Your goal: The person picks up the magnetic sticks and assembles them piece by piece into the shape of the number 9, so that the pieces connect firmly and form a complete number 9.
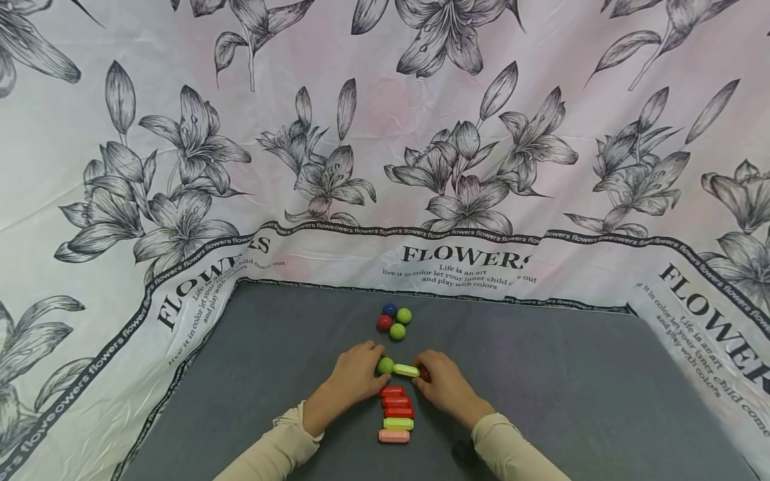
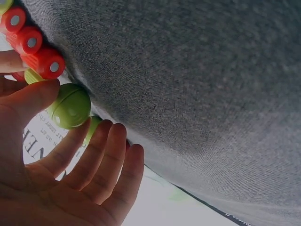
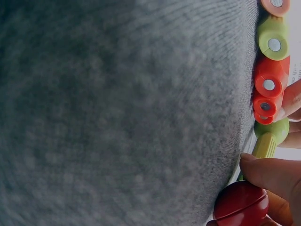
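Observation:
My left hand [image 1: 356, 374] pinches a green ball [image 1: 386, 365] between thumb and index finger; in the left wrist view a seam shows round this ball [image 2: 70, 106]. A yellow-green stick [image 1: 406, 370] reaches from it across to my right hand [image 1: 446, 382]. There a dark red ball [image 3: 241, 204] is held by the thumb and fingers, mostly hidden from the head view. Just below both hands lies a column of short sticks: red sticks [image 1: 397, 402], a yellow-green one [image 1: 398, 424] and a salmon one [image 1: 394, 436]. Round silver discs mark their ends in both wrist views.
Beyond the hands sit a blue ball [image 1: 390, 309], a red ball [image 1: 383, 323] and two green balls [image 1: 398, 332] in a tight cluster. Everything lies on a dark grey cloth surface [image 1: 289, 321]. A flower-printed sheet [image 1: 337, 260] rises behind it and along both sides.

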The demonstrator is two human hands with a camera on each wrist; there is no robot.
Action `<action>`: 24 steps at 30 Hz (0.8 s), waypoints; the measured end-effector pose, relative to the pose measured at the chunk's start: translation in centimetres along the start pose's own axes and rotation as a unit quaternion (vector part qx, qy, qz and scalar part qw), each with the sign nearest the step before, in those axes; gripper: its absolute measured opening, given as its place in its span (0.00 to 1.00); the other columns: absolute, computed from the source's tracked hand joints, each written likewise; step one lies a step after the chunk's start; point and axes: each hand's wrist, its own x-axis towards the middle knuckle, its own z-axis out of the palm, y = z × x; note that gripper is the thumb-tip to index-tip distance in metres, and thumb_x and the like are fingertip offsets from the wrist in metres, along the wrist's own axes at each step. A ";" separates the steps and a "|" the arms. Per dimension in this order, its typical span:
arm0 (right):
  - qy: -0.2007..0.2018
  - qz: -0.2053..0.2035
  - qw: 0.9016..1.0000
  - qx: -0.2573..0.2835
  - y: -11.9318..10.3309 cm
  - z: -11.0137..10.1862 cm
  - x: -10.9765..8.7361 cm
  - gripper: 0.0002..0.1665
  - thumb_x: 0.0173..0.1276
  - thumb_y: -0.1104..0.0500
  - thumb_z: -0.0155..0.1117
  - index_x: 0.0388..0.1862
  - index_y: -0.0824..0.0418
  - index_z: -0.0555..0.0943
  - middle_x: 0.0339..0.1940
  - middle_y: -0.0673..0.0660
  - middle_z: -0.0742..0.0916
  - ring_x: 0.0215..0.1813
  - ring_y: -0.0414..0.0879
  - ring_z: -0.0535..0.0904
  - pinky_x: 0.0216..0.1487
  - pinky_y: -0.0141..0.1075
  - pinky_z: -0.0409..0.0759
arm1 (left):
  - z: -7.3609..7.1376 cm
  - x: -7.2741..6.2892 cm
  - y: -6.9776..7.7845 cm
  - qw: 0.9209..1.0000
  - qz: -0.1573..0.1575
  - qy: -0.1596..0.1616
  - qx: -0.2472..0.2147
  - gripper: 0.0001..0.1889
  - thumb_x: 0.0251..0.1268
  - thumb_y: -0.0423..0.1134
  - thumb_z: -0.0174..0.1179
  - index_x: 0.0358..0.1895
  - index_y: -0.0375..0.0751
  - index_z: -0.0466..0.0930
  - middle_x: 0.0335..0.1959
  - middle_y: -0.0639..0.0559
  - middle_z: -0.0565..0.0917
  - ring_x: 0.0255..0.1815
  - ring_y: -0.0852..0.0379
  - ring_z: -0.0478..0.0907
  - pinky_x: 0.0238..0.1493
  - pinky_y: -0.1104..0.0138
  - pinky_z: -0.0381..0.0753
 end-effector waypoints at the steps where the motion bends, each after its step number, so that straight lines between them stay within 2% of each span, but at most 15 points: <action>1: 0.000 0.000 1.000 0.000 0.0 0.0 0.0 0.11 0.60 0.63 0.74 0.41 0.59 0.83 0.35 0.50 0.82 0.38 0.42 0.72 0.39 0.37 0.73 | 0.0 0.0 0.0 1.000 0.000 0.000 0.000 0.18 0.57 0.51 0.70 0.46 0.45 0.83 0.35 0.54 0.80 0.34 0.59 0.76 0.31 0.64 0.75; 14: 0.000 -0.005 1.000 -0.003 -0.2 -0.4 0.0 0.11 0.60 0.63 0.74 0.41 0.60 0.83 0.36 0.51 0.84 0.39 0.42 0.74 0.41 0.39 0.75 | -0.2 -0.3 0.5 1.000 -0.003 -0.006 0.008 0.19 0.58 0.51 0.70 0.46 0.44 0.83 0.35 0.53 0.80 0.33 0.58 0.76 0.31 0.64 0.76; 24: -0.007 -0.003 1.000 -0.009 -0.3 -0.7 0.1 0.11 0.60 0.63 0.74 0.42 0.60 0.83 0.36 0.51 0.84 0.40 0.43 0.75 0.43 0.42 0.77 | -0.5 -0.3 0.9 1.000 -0.006 -0.012 0.010 0.19 0.59 0.51 0.70 0.48 0.44 0.82 0.38 0.51 0.82 0.37 0.56 0.79 0.34 0.60 0.80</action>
